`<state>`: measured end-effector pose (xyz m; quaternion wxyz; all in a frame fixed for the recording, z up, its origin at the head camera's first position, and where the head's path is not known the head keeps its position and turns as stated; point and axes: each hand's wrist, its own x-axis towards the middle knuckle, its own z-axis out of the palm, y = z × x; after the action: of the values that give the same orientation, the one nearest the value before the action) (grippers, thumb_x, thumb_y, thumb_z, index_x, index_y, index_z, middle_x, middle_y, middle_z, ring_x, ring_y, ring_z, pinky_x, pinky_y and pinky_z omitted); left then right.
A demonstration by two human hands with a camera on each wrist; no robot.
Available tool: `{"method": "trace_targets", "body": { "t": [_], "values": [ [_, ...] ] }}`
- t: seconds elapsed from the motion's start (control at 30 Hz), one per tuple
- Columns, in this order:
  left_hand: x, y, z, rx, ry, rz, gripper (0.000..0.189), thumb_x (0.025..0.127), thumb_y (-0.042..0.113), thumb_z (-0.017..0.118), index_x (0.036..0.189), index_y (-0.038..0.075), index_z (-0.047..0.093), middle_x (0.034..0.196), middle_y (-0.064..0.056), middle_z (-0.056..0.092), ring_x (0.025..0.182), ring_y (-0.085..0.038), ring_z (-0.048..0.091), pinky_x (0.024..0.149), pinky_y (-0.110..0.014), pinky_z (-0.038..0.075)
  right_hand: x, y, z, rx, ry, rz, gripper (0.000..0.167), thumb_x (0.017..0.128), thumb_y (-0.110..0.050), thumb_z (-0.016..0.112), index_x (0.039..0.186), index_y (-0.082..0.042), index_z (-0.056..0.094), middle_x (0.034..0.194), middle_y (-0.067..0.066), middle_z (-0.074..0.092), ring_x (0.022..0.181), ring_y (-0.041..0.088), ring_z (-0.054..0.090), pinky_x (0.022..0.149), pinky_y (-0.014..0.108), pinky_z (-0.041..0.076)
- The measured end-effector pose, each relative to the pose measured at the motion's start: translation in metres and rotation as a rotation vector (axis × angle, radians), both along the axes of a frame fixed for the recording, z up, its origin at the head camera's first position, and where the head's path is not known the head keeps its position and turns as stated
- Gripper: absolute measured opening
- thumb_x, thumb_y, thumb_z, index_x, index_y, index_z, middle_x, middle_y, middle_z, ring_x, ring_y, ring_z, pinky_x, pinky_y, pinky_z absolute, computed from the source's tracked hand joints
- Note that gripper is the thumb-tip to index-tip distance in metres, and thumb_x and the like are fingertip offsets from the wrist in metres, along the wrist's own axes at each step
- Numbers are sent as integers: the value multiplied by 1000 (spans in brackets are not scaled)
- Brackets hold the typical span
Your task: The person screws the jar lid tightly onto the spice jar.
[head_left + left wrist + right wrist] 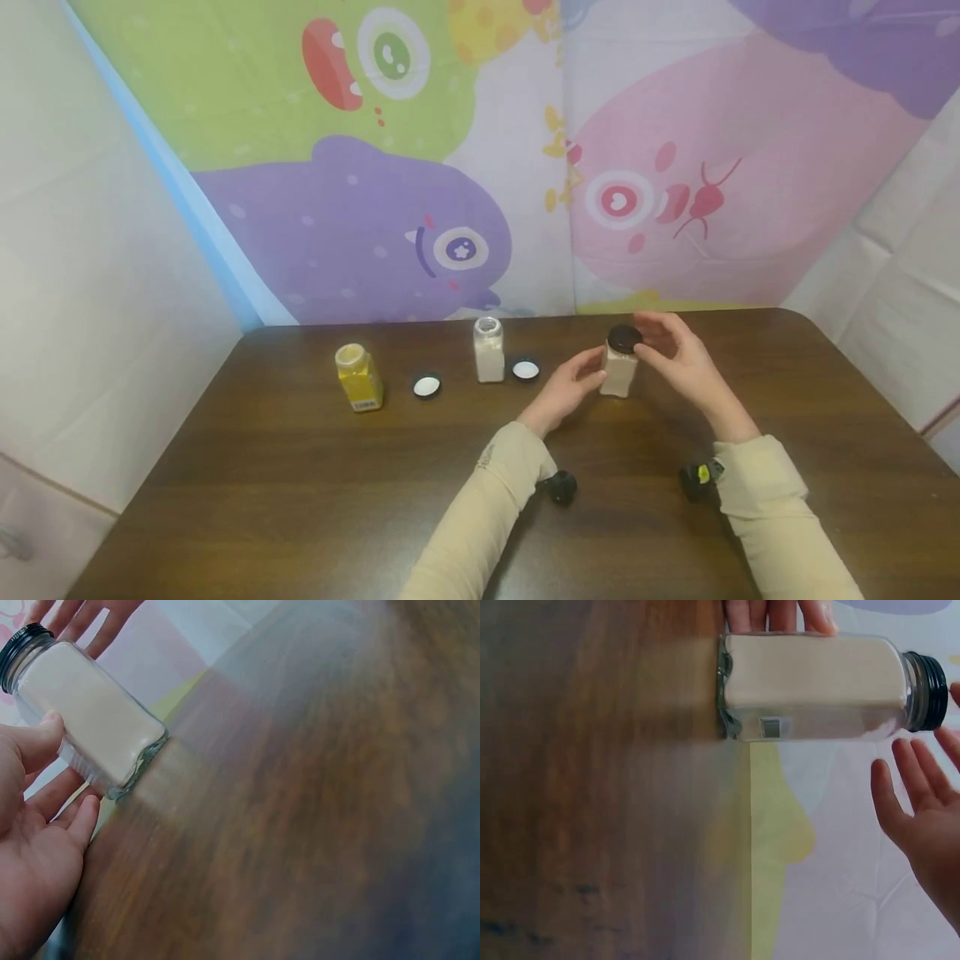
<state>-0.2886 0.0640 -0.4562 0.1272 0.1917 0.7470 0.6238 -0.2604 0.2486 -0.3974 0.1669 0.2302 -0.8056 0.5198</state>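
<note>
A square glass jar (pixel 619 373) of pale beige powder stands upright on the table, its black lid (pixel 625 338) on top. My left hand (pixel 564 390) holds the jar's body from the left; in the left wrist view the thumb (pixel 46 739) lies on the near side, with fingers partly hidden behind the glass. At the lid, my right hand (pixel 684 360) pinches the rim between thumb and index finger. Its other fingers (pixel 911 776) spread loosely below the lid in the right wrist view.
Left of the hands stands a lidless jar of white powder (pixel 490 352), with an upturned black lid (pixel 526 369) beside it. Farther left are an open jar with yellow contents (pixel 359 379) and another upturned lid (pixel 427 386). A cartoon-printed cloth (pixel 525 208) hangs behind the brown table (pixel 300 500).
</note>
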Motion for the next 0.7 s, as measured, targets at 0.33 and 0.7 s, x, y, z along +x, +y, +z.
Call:
{"method": "trace_targets", "body": {
  "t": [0.33,0.7],
  "values": [
    [0,0,-1,0,-3,7,45,91,21,54,135,18,43,132,-4,50,122,-18,46,100,-31,38,-8,9,3,-71,-112,304,44,91,4,46,133,10,34,137,24,39,124,11,44,98,14,36],
    [0,0,0,14,15,7,45,91,20,54,135,15,43,131,-6,51,120,-19,48,97,-29,40,-7,4,1,-145,-105,256,45,87,6,53,129,11,38,130,21,48,119,11,48,96,18,39]
  ]
}}
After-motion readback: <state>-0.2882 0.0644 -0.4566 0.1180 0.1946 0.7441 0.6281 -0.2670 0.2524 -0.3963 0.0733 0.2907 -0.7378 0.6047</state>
